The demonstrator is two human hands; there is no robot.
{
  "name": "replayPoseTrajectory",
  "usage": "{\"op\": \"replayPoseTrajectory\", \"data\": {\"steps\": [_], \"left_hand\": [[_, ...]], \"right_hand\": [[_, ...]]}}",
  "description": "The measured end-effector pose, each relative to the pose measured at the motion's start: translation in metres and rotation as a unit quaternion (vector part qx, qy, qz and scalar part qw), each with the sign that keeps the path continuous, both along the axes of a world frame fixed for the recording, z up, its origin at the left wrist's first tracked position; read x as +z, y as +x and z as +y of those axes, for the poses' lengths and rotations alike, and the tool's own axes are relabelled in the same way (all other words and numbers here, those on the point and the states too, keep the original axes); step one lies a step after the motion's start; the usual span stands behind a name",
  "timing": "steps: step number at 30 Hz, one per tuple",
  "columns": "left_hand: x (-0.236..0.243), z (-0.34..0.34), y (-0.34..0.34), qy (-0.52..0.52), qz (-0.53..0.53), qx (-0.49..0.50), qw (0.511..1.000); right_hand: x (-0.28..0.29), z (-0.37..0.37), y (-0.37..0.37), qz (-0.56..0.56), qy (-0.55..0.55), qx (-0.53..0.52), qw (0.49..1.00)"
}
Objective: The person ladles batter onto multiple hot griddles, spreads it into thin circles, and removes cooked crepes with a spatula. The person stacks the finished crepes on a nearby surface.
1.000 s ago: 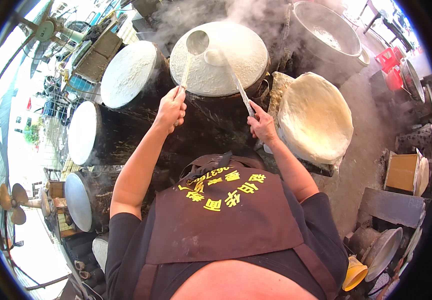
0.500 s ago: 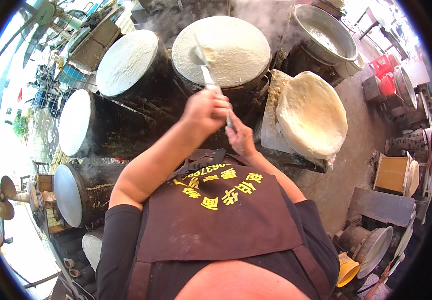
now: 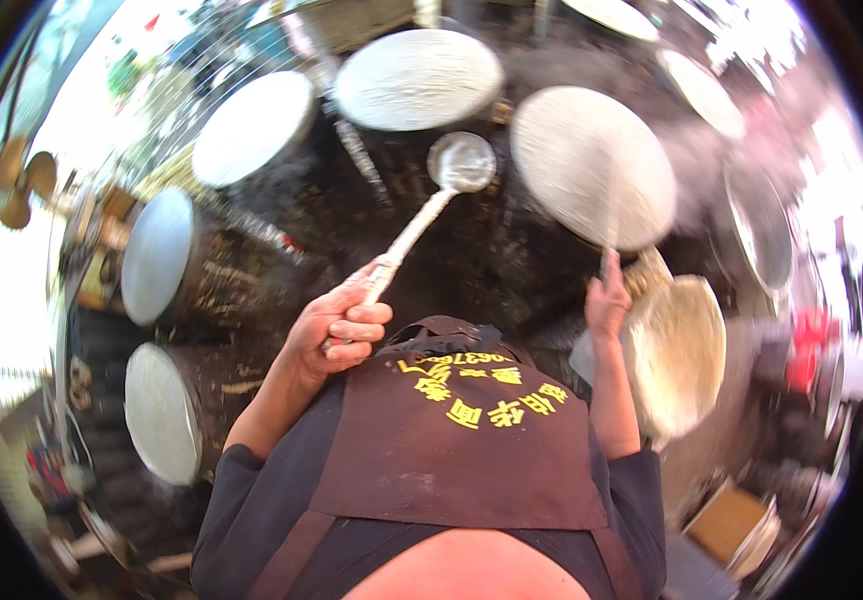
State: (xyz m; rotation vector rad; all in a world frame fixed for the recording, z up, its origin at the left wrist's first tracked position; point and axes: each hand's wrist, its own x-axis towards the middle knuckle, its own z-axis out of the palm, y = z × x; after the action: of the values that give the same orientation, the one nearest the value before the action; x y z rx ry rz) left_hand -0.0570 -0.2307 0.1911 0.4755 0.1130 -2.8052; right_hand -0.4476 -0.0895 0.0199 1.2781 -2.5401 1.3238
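Note:
My left hand (image 3: pixel 340 318) is closed round the pale, wrapped handle of a ladle (image 3: pixel 464 163). The ladle's round bowl, smeared with whitish batter, hangs over the dark gap between the drums. Held in my right hand (image 3: pixel 608 300) is a thin flat-bladed scraper (image 3: pixel 612 205), blurred by motion. Its blade reaches over the near edge of a round griddle (image 3: pixel 572 150) covered with a white layer; whether it touches that layer I cannot tell. Beside my right hand lies a pile of round, pale flatbreads (image 3: pixel 677 360).
More drum-shaped stoves carry round white tops: a griddle (image 3: pixel 419 80) ahead, another griddle (image 3: pixel 255 128) to its left, and a grey-white griddle (image 3: pixel 162 412) at the near left. A metal basin (image 3: pixel 760 225) stands at the right. Steam drifts at the far right. A fan (image 3: pixel 27 182) is at the left.
The view has turned left. My hands have moved apart: the ladle has come off the griddle with my left hand, and my right hand has taken the scraper to the griddle's edge.

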Motion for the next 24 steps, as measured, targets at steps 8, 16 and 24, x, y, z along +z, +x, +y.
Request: {"op": "replayPoseTrajectory", "data": {"steps": [8,16,24], "left_hand": [[-0.012,0.006,0.065,0.008,-0.018,0.088,0.996],[-0.016,0.041,0.116,-0.027,-0.027,0.248,0.968],[0.007,0.149,0.109,-0.025,-0.066,0.502,0.862]], "right_hand": [[0.025,-0.057,0.088,-0.146,0.113,0.18,0.966],[0.059,-0.118,0.159,-0.304,0.08,0.352,0.882],[0.025,-0.171,0.217,-0.368,0.173,0.529,0.745]]}}
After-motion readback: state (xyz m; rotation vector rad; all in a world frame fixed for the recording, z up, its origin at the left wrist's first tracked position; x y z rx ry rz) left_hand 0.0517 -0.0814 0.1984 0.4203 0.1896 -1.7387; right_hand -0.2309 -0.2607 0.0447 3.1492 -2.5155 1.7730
